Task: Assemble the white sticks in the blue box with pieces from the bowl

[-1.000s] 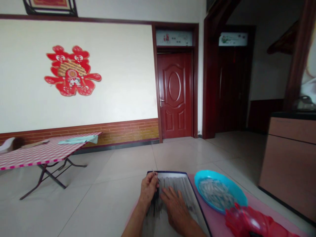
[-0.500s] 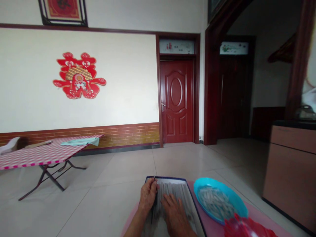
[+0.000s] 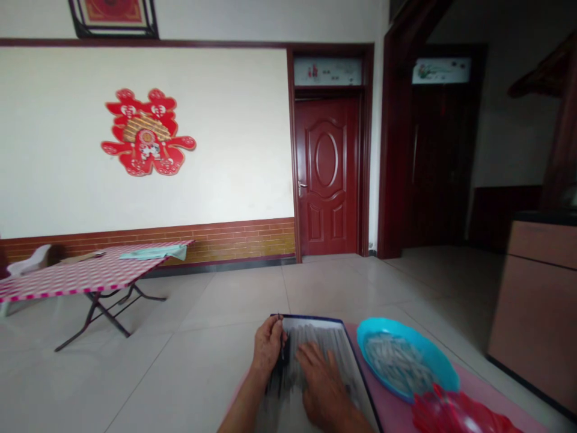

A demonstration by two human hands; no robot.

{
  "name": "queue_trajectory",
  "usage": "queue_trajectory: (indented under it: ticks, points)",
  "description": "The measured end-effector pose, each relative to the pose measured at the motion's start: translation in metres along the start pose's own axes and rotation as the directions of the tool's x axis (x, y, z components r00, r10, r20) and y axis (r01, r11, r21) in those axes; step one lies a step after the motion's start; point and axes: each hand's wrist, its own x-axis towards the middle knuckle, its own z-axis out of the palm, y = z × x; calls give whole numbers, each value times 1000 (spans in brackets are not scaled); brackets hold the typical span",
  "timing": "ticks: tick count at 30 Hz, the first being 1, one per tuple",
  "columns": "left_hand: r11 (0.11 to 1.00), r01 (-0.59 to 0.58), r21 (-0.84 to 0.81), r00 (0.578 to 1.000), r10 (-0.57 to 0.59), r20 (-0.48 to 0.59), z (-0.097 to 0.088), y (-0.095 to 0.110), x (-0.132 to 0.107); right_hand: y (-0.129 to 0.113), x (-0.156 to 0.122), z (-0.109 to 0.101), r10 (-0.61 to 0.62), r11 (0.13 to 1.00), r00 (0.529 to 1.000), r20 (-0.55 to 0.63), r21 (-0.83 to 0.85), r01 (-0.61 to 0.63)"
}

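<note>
A shallow tray (image 3: 312, 317) with a dark blue rim lies in front of me. Long thin grey strips (image 3: 337, 349) fill it side by side, running away from me. My left hand (image 3: 267, 347) is at the tray's left edge, its fingers closed on a thin dark strip (image 3: 281, 376) that points lengthwise along the tray. Flat over the grey strips rests my right hand (image 3: 322, 382), fingers stretched out and slightly apart. The strips' material is too blurred to tell.
Right of the tray, a blue bowl (image 3: 439, 355) holds short grey-white pieces (image 3: 396, 361). A glossy red object (image 3: 462, 412) sits by it on the pink surface (image 3: 383, 403). A folding table with a checked cloth (image 3: 90, 270) stands left; a cabinet (image 3: 536, 294) is at right.
The whole view has shifted slightly. The dark strip in my left hand appears lower and more blurred, and my right hand stays on the grey strips.
</note>
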Motion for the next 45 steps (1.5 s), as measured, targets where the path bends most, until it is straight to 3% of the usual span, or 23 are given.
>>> queue_trajectory:
  ticks: [3,5,16,24,38,45]
  points:
    - [999,36,-34,999,-36,-8,-1,4,0,-6,-3,4,-139,988,990,-13,72,139]
    - [998,49,-45,999,-50,-17,-3,5,0,-10,-4,5,-155,985,988,-22,75,156]
    - [998,55,-35,998,-55,3,-1,8,-1,-5,2,7,-37,999,992,-123,-19,35]
    - [998,60,8,998,-61,17,-1,5,-2,-1,6,-3,-20,1000,981,-191,-17,18]
    - [997,18,76,999,-21,44,0,-6,2,-2,10,-15,275,940,940,-202,-150,-308]
    - [995,21,99,997,-27,67,1,-10,0,5,15,-7,328,915,920,-216,-171,-366]
